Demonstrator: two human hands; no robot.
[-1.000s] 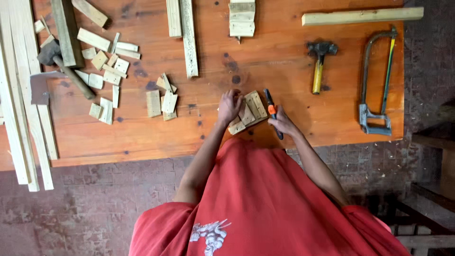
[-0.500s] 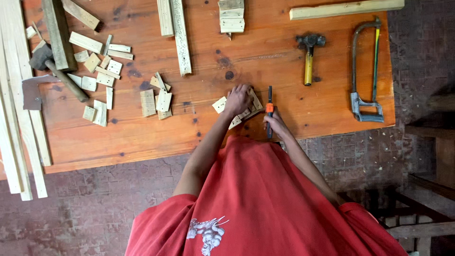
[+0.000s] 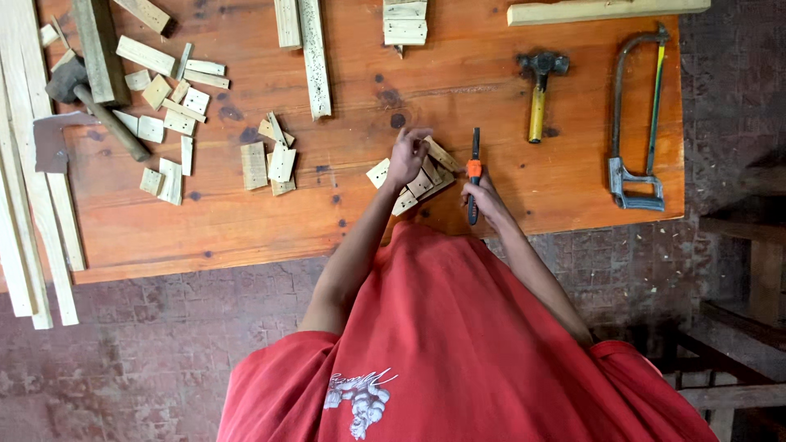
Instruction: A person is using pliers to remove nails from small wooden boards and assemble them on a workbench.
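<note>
Left hand (image 3: 407, 155) on wood blocks (image 3: 422, 178); right hand (image 3: 481, 192) holds chisel (image 3: 473, 168).

A hammer (image 3: 538, 90) with a yellow handle lies on the orange wooden table (image 3: 573, 176), just right of the hands. Farther right lies a hacksaw (image 3: 637, 123). Left of the hands sits a small pile of wood blocks (image 3: 270, 155). More wood bits (image 3: 168, 102) and a mallet (image 3: 94, 106) lie far left. Long wood strips (image 3: 29, 164) run down the left edge. Two wood sticks (image 3: 304, 45) lie above the hands.
</note>
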